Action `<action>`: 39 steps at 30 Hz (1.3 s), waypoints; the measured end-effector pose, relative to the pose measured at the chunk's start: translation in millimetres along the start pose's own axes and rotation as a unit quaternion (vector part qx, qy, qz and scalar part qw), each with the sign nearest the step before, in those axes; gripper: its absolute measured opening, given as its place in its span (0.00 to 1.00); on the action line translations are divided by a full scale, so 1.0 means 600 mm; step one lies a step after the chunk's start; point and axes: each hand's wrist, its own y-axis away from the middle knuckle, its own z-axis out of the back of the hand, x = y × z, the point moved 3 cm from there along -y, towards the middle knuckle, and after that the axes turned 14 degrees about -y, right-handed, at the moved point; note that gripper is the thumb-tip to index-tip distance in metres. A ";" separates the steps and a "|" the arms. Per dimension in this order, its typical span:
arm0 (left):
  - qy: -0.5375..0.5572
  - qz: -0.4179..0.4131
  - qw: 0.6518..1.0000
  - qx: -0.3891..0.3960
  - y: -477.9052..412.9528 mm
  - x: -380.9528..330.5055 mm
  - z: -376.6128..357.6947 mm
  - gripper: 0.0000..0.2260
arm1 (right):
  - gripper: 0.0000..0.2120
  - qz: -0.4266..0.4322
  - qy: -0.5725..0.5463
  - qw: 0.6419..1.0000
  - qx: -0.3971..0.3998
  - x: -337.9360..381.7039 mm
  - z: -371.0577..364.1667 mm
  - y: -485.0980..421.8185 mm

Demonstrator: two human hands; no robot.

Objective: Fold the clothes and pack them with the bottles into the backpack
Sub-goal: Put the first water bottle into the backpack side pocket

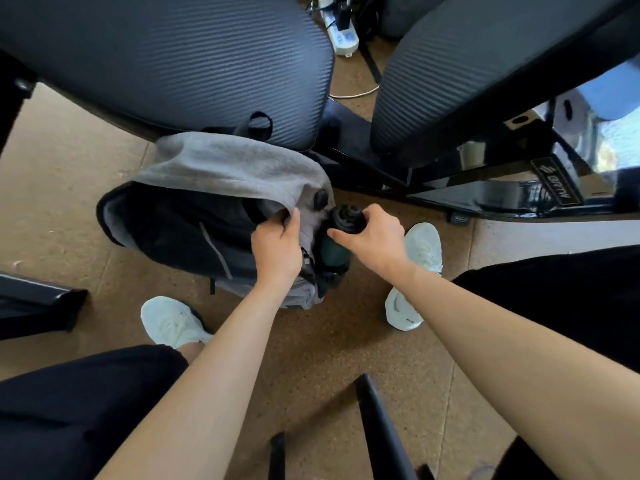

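one blurred label [557, 189], right hand [375, 239] grips bottle [333, 251]

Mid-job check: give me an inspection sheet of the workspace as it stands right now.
Surface: brown speckled floor.
Job's things: grey fabric backpack, open, leaning against a dark ribbed padded bench; dark fabric inside, kind unclear. Dark green bottle with black cap stands in the backpack's side pocket, top sticking out.
Clutter: black padded piece at the left edge.
Hands: left hand grips the backpack's opening edge; right hand grips the bottle's cap.
Cables: white power strip with plugs in it; pale cord on the floor.
Surroundings: second ribbed pad, glossy black metal frame, white sneakers.
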 end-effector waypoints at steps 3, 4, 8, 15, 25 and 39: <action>0.008 0.000 1.000 0.024 -0.007 -0.001 0.000 0.28 | 0.25 0.094 0.053 0.987 0.119 0.010 -0.020 -0.006; 0.006 -0.005 0.999 0.033 -0.008 -0.002 0.001 0.29 | 0.27 0.129 0.083 0.973 0.174 0.012 -0.024 -0.007; 0.015 -0.021 0.999 0.036 -0.004 -0.010 0.005 0.32 | 0.29 0.148 0.162 0.950 0.224 0.015 -0.018 -0.022; 0.002 -0.026 0.999 0.045 0.008 -0.012 0.001 0.32 | 0.30 0.046 0.163 0.977 0.128 -0.031 -0.056 -0.019; 0.009 -0.026 0.998 0.056 0.012 -0.021 0.000 0.25 | 0.31 0.087 0.074 0.983 0.144 -0.045 -0.059 -0.012; 0.059 0.014 0.992 0.111 0.001 -0.006 -0.001 0.14 | 0.38 -0.005 0.146 0.965 0.216 -0.062 -0.026 -0.067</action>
